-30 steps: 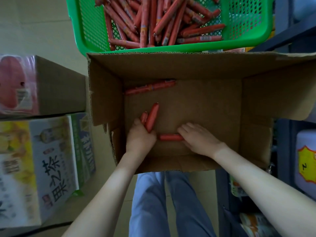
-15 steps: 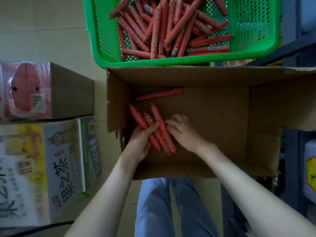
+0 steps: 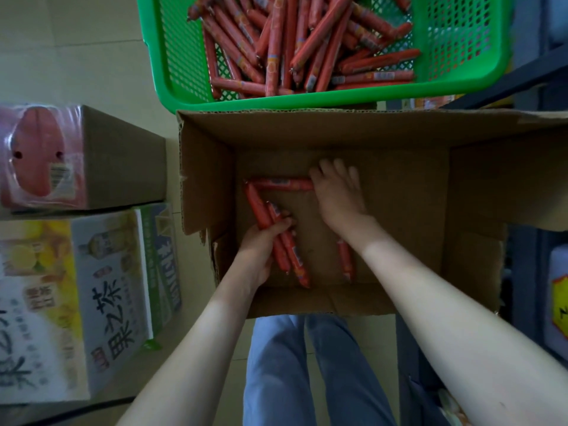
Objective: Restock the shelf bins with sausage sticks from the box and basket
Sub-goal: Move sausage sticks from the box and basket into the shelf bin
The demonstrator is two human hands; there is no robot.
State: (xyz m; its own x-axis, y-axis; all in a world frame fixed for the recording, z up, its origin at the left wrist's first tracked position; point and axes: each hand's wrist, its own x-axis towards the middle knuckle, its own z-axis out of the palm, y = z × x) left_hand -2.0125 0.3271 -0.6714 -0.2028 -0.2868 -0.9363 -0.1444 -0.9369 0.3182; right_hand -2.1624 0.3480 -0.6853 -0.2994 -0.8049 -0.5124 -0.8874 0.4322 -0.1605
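Gripping a small bundle of sausage sticks at the left side of the cardboard box floor, the left hand is curling its fingers tightly around their middles, so that the red ends are sticking out toward the box's far and near walls. Another single stick is lying crosswise on the box floor, just beyond the bundle; the right hand is reaching palm down to its right end, its fingers spreading loosely and wide, the thumb edge touching the stick without closing around it. One more loose stick is lying on the box floor beneath the right forearm, close to the near wall. A green basket is sitting just past the box's far edge, holding a heap of red sticks. To the left of the box, a pink-wrapped carton and a printed drink carton are standing on the tiled floor. Below the box's near edge, the person's blue jeans are showing, and dark shelf framing is running along the box's right side.
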